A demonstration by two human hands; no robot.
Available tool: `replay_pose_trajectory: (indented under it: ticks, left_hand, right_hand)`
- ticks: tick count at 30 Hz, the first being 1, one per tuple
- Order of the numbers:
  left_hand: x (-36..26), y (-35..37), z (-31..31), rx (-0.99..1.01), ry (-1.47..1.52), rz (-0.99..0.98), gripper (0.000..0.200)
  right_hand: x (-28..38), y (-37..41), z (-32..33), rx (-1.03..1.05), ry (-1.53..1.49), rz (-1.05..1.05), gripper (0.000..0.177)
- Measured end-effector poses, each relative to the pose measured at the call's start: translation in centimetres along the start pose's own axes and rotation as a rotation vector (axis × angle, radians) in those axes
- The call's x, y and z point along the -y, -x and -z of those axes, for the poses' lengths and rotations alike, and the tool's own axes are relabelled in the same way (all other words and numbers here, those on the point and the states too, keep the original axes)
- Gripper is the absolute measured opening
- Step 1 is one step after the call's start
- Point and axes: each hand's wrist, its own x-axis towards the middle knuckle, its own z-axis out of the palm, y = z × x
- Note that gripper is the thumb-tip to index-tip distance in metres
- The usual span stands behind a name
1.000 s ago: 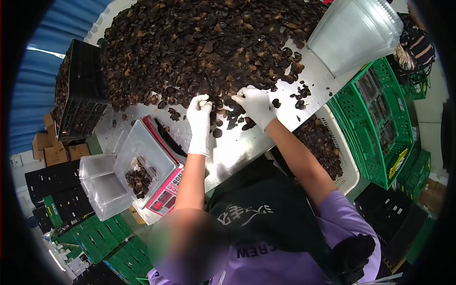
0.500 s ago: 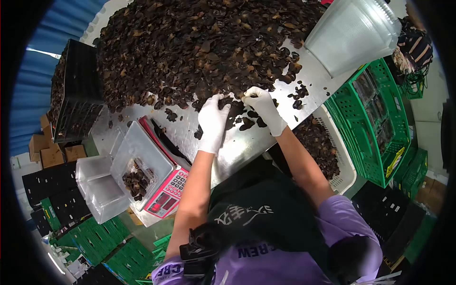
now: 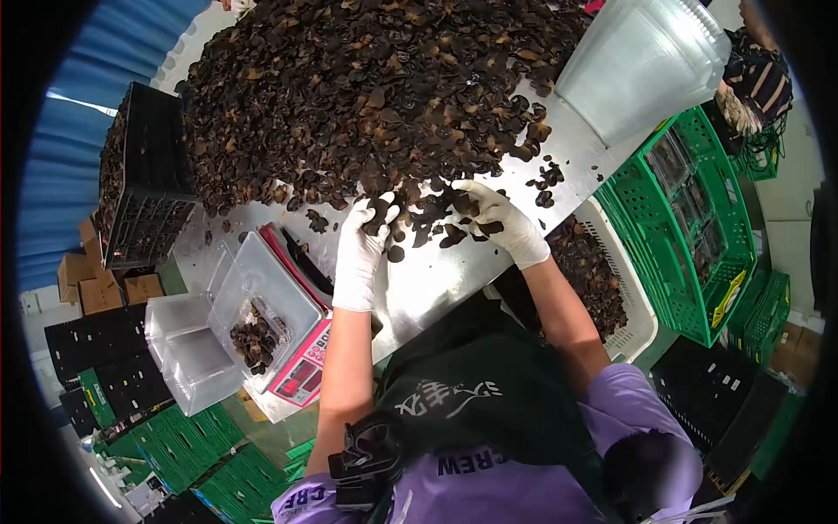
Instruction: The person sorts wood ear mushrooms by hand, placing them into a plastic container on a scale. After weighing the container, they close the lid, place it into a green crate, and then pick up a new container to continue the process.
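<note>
Both of my gloved hands are at the near edge of a big heap of wood ear mushrooms (image 3: 384,96) on a metal table (image 3: 428,284). Dark mushroom pieces show between the curled fingers of my left hand (image 3: 362,240). To its right, my right hand (image 3: 504,223) has its fingers bent round more dark pieces. Loose wood ear bits (image 3: 428,227) lie on the metal between the hands. At the left, a clear plastic tub (image 3: 249,288) with some mushrooms inside sits on a pink-and-white scale (image 3: 301,375).
Stacked clear bins (image 3: 646,70) stand at the table's right corner. Green crates (image 3: 690,227) and a white basket (image 3: 642,297) of mushrooms are at the right. A tilted black crate (image 3: 153,175) stands at the left, near more clear containers (image 3: 188,349).
My hands have moved apart, the left one leftward and the right one slightly right and down. Dark pieces now show in the fingers of both.
</note>
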Motion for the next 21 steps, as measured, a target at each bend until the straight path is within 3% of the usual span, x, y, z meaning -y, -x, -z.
replay_pose_trajectory:
  ticks: [2,4,5,6,7,8,10,12,13,14,16,18,20,21]
  left_hand:
    - [-0.7,0.2,0.6,0.01,0.081,0.035,0.032]
    - [-1.1,-0.5,0.6,0.007,0.04,0.028,0.029]
    - [-1.3,-1.1,0.4,0.006,-0.002,0.029,0.027]
    - [-1.4,-1.7,0.2,0.006,-0.044,0.031,0.024]
    - [-1.7,-1.8,-1.4,-0.088,-0.548,-0.061,0.02]
    - [-0.6,-3.0,-1.7,-0.074,-0.793,-0.182,0.013]
    - [-0.1,-3.1,-5.0,-0.09,-1.207,-0.322,0.023]
    - [1.5,-5.3,-5.7,-0.14,-1.807,-0.718,0.032]
    - [2.0,-5.9,-5.9,-0.116,-1.901,-0.663,0.032]
    - [2.2,-6.2,-5.6,-0.114,-1.894,-0.662,0.032]
    - [2.2,-6.7,-5.2,-0.131,-1.815,-0.699,0.027]
    - [2.0,-6.2,-4.6,-0.186,-1.72,-0.619,0.019]
    - [1.5,-5.8,-3.0,-0.128,-1.411,-0.621,0.013]
    - [1.3,-5.7,-2.6,-0.174,-1.237,-0.505,0.01]
  right_hand:
    - [-0.8,-0.6,0.0,0.012,0.116,0.05,0.059]
    - [-1.0,-1.5,-0.8,0.095,-0.29,-0.001,0.062]
    - [-0.7,-1.5,-1.0,0.07,-0.233,-0.014,0.046]
    - [-0.6,-1.7,-1.2,0.07,-0.23,-0.013,0.046]
    - [-0.5,-1.9,-1.5,0.034,-0.225,-0.006,0.035]
    - [-0.5,-2.2,-1.9,-0.004,-0.219,0.0,0.024]
    - [0.4,-3.1,-3.0,-0.317,-0.062,-0.066,0.008]
    - [1.5,-3.7,-2.7,-0.427,0.366,-0.07,0.003]
    - [1.8,-3.9,-3.3,-0.482,0.56,0.05,0.002]
    - [2.2,-4.2,-3.9,-0.531,0.753,0.172,0.004]
    - [0.7,-6.1,-0.6,-0.477,0.721,0.251,0.006]
    - [0.7,-7.2,-0.3,-0.474,1.157,0.365,0.012]
    - [-0.1,-8.3,-0.7,-0.454,1.404,0.507,0.016]
    - [-0.7,-8.8,-1.2,-0.464,1.549,0.458,0.018]
